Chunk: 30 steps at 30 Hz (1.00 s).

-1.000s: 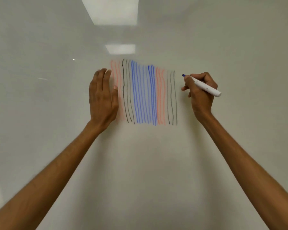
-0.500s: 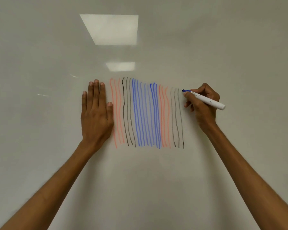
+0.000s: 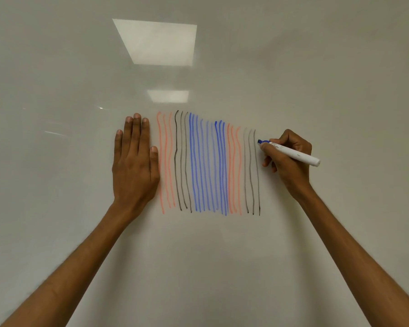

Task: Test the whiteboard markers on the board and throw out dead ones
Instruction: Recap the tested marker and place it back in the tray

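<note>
The whiteboard (image 3: 222, 256) fills the whole view. Several vertical test lines (image 3: 208, 164) run down its middle, in pale red, black, blue, pale red and faint grey from left to right. My right hand (image 3: 291, 164) grips a white marker with a blue tip (image 3: 293, 153). The tip sits at the board just right of the last grey line, near its top. My left hand (image 3: 134, 166) lies flat on the board, fingers together, just left of the first red line, and holds nothing.
Two bright ceiling-light reflections (image 3: 158, 41) show on the upper board. No tray, bin or other marker is in view.
The view has tilted so the lines and both hands sit lower in frame. My left hand shifted left off the red lines and flattened. The marker tip stays right of the grey lines.
</note>
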### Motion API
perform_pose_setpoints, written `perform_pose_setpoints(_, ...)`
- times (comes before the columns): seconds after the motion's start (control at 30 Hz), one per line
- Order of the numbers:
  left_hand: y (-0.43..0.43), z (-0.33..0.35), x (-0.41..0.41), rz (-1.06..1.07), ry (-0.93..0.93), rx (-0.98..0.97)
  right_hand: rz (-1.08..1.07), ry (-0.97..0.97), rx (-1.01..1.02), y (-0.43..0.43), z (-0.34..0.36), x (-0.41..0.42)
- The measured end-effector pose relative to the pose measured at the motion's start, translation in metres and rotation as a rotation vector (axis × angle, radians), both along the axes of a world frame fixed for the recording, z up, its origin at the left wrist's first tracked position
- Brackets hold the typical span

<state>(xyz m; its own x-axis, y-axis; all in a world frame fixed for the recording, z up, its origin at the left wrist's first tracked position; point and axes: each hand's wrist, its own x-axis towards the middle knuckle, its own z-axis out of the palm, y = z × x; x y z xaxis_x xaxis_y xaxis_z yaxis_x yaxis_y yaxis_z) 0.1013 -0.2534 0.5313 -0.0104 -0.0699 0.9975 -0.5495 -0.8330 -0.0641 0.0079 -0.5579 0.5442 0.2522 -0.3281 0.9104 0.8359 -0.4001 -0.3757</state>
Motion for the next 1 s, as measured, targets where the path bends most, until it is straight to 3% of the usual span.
perform_pose_setpoints(0.57,-0.001,-0.002,-0.001,0.052,0.018,0.006,0.039,0.145,-0.026,-0.007,-0.063,-0.008)
perform_pose_setpoints(1.0,-0.001,-0.002,-0.001,0.05,0.01,0.002,0.013,0.312,-0.177,-0.017,-0.101,-0.013)
